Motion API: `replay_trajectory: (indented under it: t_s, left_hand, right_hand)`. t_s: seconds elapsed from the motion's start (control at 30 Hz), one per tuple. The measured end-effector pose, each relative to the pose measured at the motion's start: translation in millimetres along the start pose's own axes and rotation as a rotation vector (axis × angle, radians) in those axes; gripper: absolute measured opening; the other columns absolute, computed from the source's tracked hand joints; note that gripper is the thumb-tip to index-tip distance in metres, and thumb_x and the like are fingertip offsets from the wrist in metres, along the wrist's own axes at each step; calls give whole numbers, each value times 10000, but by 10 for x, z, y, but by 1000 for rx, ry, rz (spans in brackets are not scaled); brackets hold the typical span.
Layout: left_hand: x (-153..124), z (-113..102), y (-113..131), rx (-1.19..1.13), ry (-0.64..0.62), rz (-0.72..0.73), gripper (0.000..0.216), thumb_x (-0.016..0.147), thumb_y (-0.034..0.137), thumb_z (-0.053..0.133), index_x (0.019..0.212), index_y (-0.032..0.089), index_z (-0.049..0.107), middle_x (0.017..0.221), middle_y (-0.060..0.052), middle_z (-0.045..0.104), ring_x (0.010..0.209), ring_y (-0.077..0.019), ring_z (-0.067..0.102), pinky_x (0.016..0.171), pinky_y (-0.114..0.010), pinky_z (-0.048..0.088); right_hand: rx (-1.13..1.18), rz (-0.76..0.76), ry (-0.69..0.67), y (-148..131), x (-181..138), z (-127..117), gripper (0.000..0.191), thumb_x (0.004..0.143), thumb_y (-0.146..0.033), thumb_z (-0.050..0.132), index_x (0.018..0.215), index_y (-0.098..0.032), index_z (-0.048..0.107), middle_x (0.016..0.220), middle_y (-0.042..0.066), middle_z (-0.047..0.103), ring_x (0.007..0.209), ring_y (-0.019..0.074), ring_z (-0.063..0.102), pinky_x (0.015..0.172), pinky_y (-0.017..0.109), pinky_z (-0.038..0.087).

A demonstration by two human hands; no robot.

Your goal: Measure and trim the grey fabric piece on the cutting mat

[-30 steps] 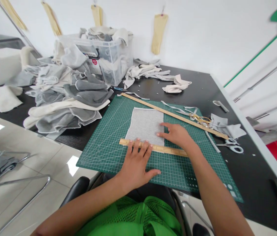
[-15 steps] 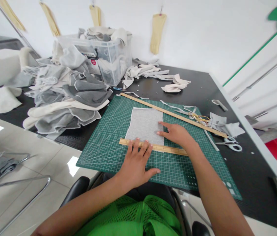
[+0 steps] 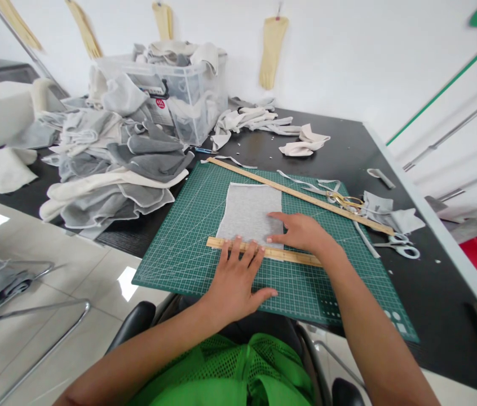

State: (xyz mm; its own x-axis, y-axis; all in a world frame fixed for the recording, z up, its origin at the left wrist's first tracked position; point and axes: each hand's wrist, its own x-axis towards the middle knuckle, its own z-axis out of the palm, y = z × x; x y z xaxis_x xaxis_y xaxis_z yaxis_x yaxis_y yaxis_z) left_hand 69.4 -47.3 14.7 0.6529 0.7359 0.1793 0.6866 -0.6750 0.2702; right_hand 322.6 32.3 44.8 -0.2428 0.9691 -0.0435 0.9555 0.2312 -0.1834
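Note:
A grey fabric rectangle [image 3: 248, 211] lies flat on a green cutting mat [image 3: 188, 248]. Across its near edge rests a short wooden ruler [image 3: 293, 256]. My left hand [image 3: 236, 282] lies flat, fingers spread, with the fingertips pressing on that ruler. My right hand [image 3: 301, 232] rests open on the fabric's right near corner, fingers stretched toward the left, just above the ruler.
A long wooden ruler [image 3: 293, 194] crosses the mat's far side. Gold scissors [image 3: 346, 200] and white-handled scissors [image 3: 399, 247] lie at the right among grey scraps [image 3: 384, 211]. A heap of grey and cream cloth [image 3: 111, 163] and a clear bin [image 3: 188, 98] stand at the left rear.
My right hand has slid a little leftward and nearer along the fabric's right edge. My left hand stays on the short ruler.

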Motion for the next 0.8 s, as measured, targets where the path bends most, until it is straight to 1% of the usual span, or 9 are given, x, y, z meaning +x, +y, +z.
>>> replay_trajectory:
  t_s: [0.07, 0.13, 0.2, 0.27, 0.37, 0.47, 0.6, 0.73, 0.8]
  left_hand:
    - [-3, 2, -1, 3, 3, 2, 858, 918, 784, 422, 1547, 201, 391, 1615, -90, 371, 1523, -422, 192, 1244, -637, 101]
    - [-7, 1, -4, 5, 11, 8, 857, 921, 780, 421, 1552, 202, 382, 1615, -92, 370, 1523, -420, 195, 1242, -637, 111]
    - [-10, -2, -8, 5, 15, 17, 857, 923, 778, 420, 1554, 200, 377, 1613, -97, 372, 1521, -419, 201, 1240, -639, 120]
    - [-10, -9, -11, 6, 14, 23, 858, 923, 778, 417, 1552, 196, 381, 1608, -102, 377, 1517, -423, 207, 1238, -644, 119]
    - [-9, -19, -12, 9, 6, 31, 842, 932, 768, 407, 1546, 192, 390, 1606, -100, 379, 1512, -426, 208, 1238, -648, 112]
    - [-9, -18, -10, 8, 9, 39, 824, 935, 754, 422, 1541, 195, 399, 1599, -99, 388, 1507, -423, 217, 1236, -653, 121]
    - [-7, -7, -5, 4, 24, 43, 826, 928, 748, 450, 1539, 194, 399, 1593, -101, 398, 1502, -421, 224, 1234, -654, 123]
    - [-5, -8, 1, -2, 30, 28, 813, 929, 749, 448, 1535, 208, 406, 1598, -89, 393, 1505, -413, 230, 1241, -636, 126]
    - [-6, -10, 3, -5, 29, 25, 810, 932, 751, 439, 1536, 212, 406, 1600, -86, 389, 1506, -410, 233, 1243, -630, 128]
  right_hand:
    - [37, 8, -31, 64, -2, -8, 773, 793, -671, 710, 1448, -277, 591, 867, 55, 759, 779, 262, 698, 671, 304, 461]
    - [66, 22, -30, 131, -5, -21, 716, 821, -624, 707, 1435, -270, 606, 854, 50, 757, 769, 252, 699, 673, 297, 469]
    - [82, 42, 0, 179, -7, -34, 613, 874, -563, 674, 1403, -255, 635, 872, 58, 770, 792, 252, 708, 695, 298, 483]
    - [84, 73, 50, 204, -7, -42, 489, 935, -503, 612, 1343, -242, 678, 945, 74, 792, 858, 261, 721, 745, 308, 497]
    - [75, 132, 121, 224, -3, -33, 403, 982, -457, 546, 1277, -234, 708, 1056, 90, 798, 935, 275, 728, 793, 326, 509]
    - [88, 139, 160, 243, 12, 12, 410, 1007, -444, 502, 1313, -236, 679, 1088, 94, 795, 979, 287, 728, 822, 347, 522]
    - [130, 89, 244, 230, 64, 137, 432, 1050, -323, 375, 1393, -216, 616, 1278, 101, 732, 1159, 281, 670, 983, 387, 495]
    - [100, 64, 310, 154, 116, 248, 490, 1004, -145, 328, 1428, -154, 572, 1326, 152, 678, 1174, 275, 643, 1011, 395, 481]
    - [28, 2, 328, 114, 135, 284, 531, 964, -81, 336, 1446, -146, 550, 1408, 169, 620, 1274, 278, 583, 1086, 423, 420]
